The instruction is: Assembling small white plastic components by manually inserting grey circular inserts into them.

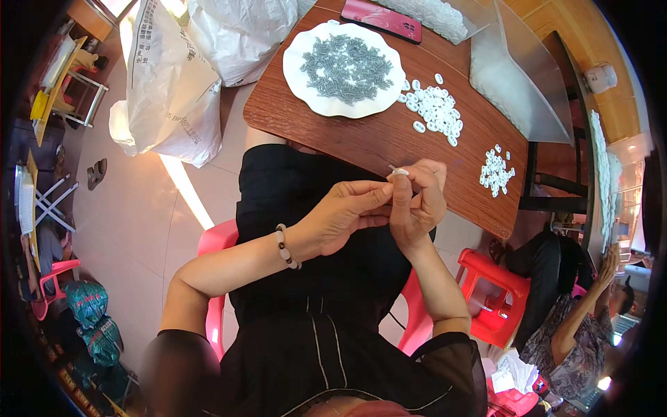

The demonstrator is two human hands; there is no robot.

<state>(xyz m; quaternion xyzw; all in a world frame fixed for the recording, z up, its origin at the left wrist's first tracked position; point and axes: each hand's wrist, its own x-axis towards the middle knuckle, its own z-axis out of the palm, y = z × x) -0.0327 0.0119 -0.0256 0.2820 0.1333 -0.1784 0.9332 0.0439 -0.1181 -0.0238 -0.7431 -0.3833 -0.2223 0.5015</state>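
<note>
My right hand (421,201) pinches a small white plastic piece (401,172) between thumb and forefinger, just off the table's near edge. A thin pin-like bit sticks out from that piece. Close beside it, my left hand (351,208) has thumb and forefinger pressed together; what they hold, if anything, is too small to make out. Beyond my hands, a white wavy-rimmed plate (306,94) carries many small grey metal pins (347,66). Right of the plate lies a loose heap of white oval pieces (434,108) with dark holes. A smaller group of white pieces (495,172) sits farther right.
The brown wooden table (368,146) has a pink phone (382,19) at its far side. A clear-walled bin of white pieces (511,87) stands right. White sacks (174,90) rest on the floor left. A red stool (493,295) and another person (573,333) are at right.
</note>
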